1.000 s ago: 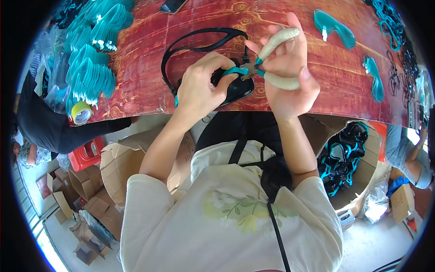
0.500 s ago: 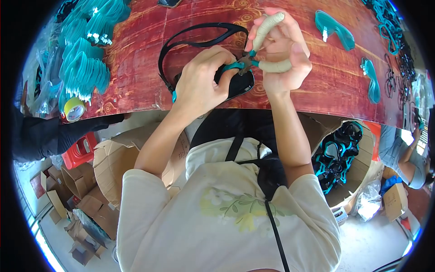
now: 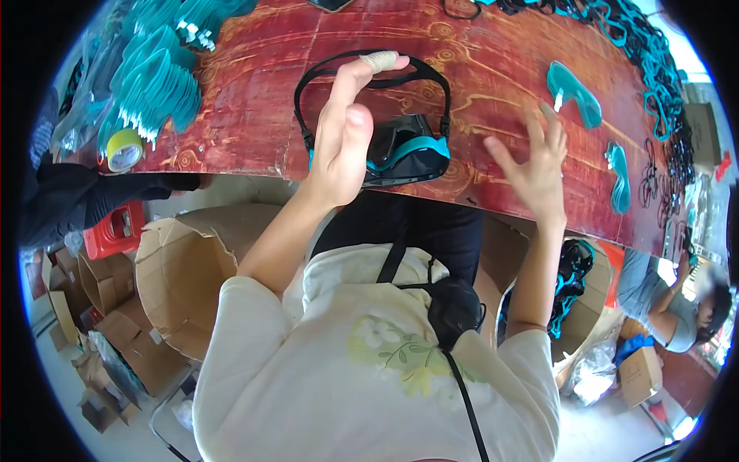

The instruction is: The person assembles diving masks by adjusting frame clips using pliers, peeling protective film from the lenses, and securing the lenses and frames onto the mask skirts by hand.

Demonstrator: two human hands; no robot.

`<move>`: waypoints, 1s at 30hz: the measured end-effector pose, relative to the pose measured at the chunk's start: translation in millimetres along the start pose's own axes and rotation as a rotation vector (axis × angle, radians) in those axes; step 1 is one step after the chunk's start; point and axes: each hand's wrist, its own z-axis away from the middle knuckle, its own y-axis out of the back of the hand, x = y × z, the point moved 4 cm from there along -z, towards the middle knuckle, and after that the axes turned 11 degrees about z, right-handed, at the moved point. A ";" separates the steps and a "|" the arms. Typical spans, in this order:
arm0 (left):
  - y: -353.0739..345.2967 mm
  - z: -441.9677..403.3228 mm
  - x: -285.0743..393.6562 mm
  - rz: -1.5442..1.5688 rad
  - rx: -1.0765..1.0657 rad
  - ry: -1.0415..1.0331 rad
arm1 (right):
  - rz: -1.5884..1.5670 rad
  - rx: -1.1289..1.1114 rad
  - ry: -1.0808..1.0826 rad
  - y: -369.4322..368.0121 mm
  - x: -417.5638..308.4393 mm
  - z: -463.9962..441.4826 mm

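A black diving mask [image 3: 419, 163] with a teal trim lies near the table's front edge, its black strap looped behind it. In front of its left side is my left hand [image 3: 339, 142], upright, thumb and fingers extended. A beige wrapping [image 3: 379, 61] shows near the tip of its bent index finger, over the strap; whether it is tape on the finger cannot be told. My right hand [image 3: 537, 169] hovers over the table to the right of the mask, fingers spread and nothing in them. Beyond it lie a teal mask-shaped piece [image 3: 579, 100] and a smaller teal piece [image 3: 618, 181].
Stacked teal pieces [image 3: 158, 81] and a yellow tape roll [image 3: 125, 149] sit at the left. Black and teal straps [image 3: 658, 100] line the right edge. Below are an open carton [image 3: 185, 281] and a box holding masks [image 3: 573, 269]. A co-worker [image 3: 670, 308] sits at right.
My right hand has moved right and down, away from the mask; the beige-handled pliers it held no longer show in it. My left hand has let go of the mask and straightened its fingers.
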 end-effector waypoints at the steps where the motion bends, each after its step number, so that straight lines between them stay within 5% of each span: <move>1: 1.1 0.5 1.1 0.025 0.018 -0.020 | 0.013 0.013 0.093 4.0 -19.9 -4.8; 3: 0.9 0.2 2.0 0.074 0.037 -0.061 | -0.368 -0.108 0.295 1.9 -67.5 -20.6; 6: 8.4 4.4 13.0 0.101 0.136 -0.218 | -0.397 -0.414 0.480 -23.2 -125.2 -35.5; 9: 29.1 21.6 32.2 -0.190 0.426 -0.372 | -0.761 -0.414 0.260 -38.0 -118.9 -53.2; 10: 36.8 31.3 27.4 -0.234 0.531 -0.312 | -0.898 -0.151 0.202 -35.4 -110.3 -57.5; 11: 43.0 44.1 19.0 -0.275 0.637 -0.246 | -1.023 -0.296 -0.063 -41.8 -97.8 -55.2; 14: 15.5 53.2 -11.3 0.081 0.570 0.100 | -1.620 -0.279 -0.380 -21.3 -101.1 -52.3; 18: -10.1 33.0 -21.8 0.258 0.466 0.292 | -1.733 -0.305 -0.421 -25.3 -93.5 -39.8; 22: -13.6 30.5 -31.2 0.199 0.486 0.185 | -1.479 -0.170 -0.318 -31.7 -77.8 -28.7; 25: -17.4 41.5 -18.0 0.051 0.305 0.098 | -1.586 -0.126 -0.322 -34.2 -67.3 -19.0; 26: -17.0 42.2 -18.2 0.036 0.248 0.008 | -1.371 -0.100 -0.341 -32.4 -64.0 -17.4; 27: -20.5 32.1 -9.0 -0.132 0.072 -0.289 | -0.826 0.081 -0.222 -40.3 -50.5 -9.6; 29: -26.2 24.9 2.4 -0.230 -0.023 -0.332 | -0.856 0.239 -0.286 -43.0 -51.2 -3.0; 30: -20.9 19.5 -2.8 -0.062 0.046 0.029 | -0.863 0.279 -0.318 -43.3 -50.9 -0.8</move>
